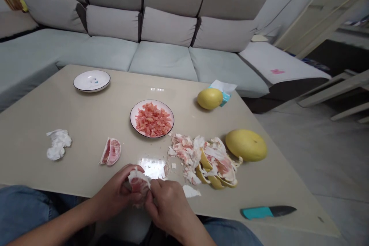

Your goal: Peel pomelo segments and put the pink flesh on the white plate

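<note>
Over the table's near edge, my left hand [119, 192] is wrapped round a pomelo segment [138, 184] with pink flesh and white membrane. My right hand [168, 203] pinches the segment's right side; its fingertips are partly hidden. To the left of my hands lies another pomelo piece [111, 152] of joined segments. A white plate [133, 121] with a dark rim holds a heap of pink pomelo pulp [152, 119]. Right of it sits a pile of membrane scraps [184, 152] with yellow peel [216, 182].
Two whole pomelos, one [210, 98] by a tissue pack [226, 98], another [246, 145] beside the peel. A turquoise-handled knife [268, 211] lies near the right front edge. A second plate [92, 80] and a crumpled tissue [58, 144] are left. Behind the table [95, 119] stands a sofa [161, 57].
</note>
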`<state>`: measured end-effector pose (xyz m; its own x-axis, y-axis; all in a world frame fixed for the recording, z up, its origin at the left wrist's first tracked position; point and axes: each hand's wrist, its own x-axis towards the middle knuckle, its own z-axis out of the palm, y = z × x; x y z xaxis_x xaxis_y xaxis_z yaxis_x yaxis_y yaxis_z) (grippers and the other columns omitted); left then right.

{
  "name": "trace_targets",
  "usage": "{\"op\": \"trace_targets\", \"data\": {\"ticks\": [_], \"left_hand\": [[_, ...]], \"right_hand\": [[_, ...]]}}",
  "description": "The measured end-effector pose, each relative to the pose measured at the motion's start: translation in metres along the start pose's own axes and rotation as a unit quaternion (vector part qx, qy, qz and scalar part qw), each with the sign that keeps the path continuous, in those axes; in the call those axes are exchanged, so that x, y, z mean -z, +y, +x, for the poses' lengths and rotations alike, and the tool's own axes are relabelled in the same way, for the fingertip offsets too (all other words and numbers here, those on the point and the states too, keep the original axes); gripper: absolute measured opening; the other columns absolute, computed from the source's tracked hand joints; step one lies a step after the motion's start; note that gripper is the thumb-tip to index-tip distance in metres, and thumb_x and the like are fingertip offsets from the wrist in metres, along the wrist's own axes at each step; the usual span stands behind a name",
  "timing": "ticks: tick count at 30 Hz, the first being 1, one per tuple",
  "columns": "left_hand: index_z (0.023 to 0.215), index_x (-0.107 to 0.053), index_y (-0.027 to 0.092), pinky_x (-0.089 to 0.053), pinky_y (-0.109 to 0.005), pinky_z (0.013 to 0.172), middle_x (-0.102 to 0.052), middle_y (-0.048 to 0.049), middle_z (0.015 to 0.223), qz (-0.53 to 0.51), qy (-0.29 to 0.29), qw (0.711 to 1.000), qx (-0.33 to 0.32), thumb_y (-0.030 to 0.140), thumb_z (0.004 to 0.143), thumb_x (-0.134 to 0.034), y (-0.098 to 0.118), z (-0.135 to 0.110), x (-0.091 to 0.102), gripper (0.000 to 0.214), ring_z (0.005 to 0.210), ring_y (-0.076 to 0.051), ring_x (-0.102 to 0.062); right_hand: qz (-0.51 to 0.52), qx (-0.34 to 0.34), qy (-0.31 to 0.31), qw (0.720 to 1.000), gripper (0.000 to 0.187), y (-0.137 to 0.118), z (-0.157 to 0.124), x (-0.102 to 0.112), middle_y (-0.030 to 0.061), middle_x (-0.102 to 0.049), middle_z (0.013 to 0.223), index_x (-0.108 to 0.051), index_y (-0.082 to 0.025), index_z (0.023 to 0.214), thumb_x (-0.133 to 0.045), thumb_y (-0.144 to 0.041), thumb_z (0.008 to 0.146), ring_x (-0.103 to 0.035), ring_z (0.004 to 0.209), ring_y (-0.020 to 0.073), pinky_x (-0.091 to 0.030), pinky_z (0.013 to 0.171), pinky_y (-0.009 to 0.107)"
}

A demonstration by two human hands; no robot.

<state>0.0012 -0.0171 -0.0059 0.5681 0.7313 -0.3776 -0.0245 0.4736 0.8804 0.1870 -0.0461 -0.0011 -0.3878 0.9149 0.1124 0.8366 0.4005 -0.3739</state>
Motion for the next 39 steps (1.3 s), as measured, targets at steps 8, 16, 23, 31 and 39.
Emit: {"op": "trace_targets", "data": {"ticks": [8,16,23,31,39], "left_hand": [[0.108,-0.061,0.024,-0.049,-0.025,0.068,-0.06,-0.0042,0.094,0.094,0.048,0.992,-0.067,0.024,0.075,-0.074,0.006,0.0,0.007,0.036,0.08,-0.019,-0.059],[0.108,-0.065,0.027,-0.046,-0.035,0.091,-0.062,-0.0085,0.117,0.092,0.09,0.972,-0.197,0.018,0.074,-0.074,0.002,-0.002,0.006,0.036,0.11,-0.03,-0.057],[0.113,-0.06,0.024,-0.05,-0.036,0.086,-0.066,-0.0084,0.119,-0.057,0.066,0.988,-0.129,0.026,0.072,-0.077,0.003,-0.001,0.002,0.045,0.108,-0.032,-0.061],[0.12,-0.058,0.022,-0.047,-0.04,0.095,-0.061,-0.0139,0.129,-0.186,0.096,0.972,-0.111,0.026,0.077,-0.074,0.006,0.003,0.007,0.046,0.119,-0.033,-0.057],[0.113,-0.06,0.02,-0.049,-0.041,0.093,-0.065,-0.0141,0.123,-0.11,0.112,0.979,-0.131,0.022,0.069,-0.08,0.009,0.005,0.009,0.048,0.119,-0.035,-0.056]], "right_hand": [[0.084,-0.027,0.128,0.988,0.019,-0.005,0.0,-0.023,-0.0005,-0.055,0.051,-0.053,-0.018,0.06,-0.041,-0.013,0.074,-0.046,0.046,0.011,-0.022,0.05,0.026],[0.352,-0.136,0.095,0.921,0.027,-0.002,0.008,-0.02,-0.0059,-0.032,0.05,-0.032,-0.021,0.054,-0.036,-0.023,0.08,-0.031,0.047,0.0086,-0.022,0.045,0.02],[0.373,-0.139,0.113,0.91,0.029,0.002,0.007,-0.014,-0.0063,-0.03,0.051,-0.031,-0.021,0.055,-0.037,-0.025,0.083,-0.03,0.049,0.009,-0.023,0.046,0.021],[0.406,-0.166,0.14,0.888,0.037,0.012,0.009,-0.004,-0.0046,-0.035,0.057,-0.038,-0.021,0.06,-0.036,-0.037,0.093,-0.034,0.053,0.0112,-0.028,0.049,0.022],[0.463,-0.12,0.004,0.878,0.038,0.007,0.009,0.004,-0.0034,-0.045,0.066,-0.05,-0.019,0.072,-0.036,-0.044,0.098,-0.042,0.062,0.0115,-0.033,0.056,0.022]]}}
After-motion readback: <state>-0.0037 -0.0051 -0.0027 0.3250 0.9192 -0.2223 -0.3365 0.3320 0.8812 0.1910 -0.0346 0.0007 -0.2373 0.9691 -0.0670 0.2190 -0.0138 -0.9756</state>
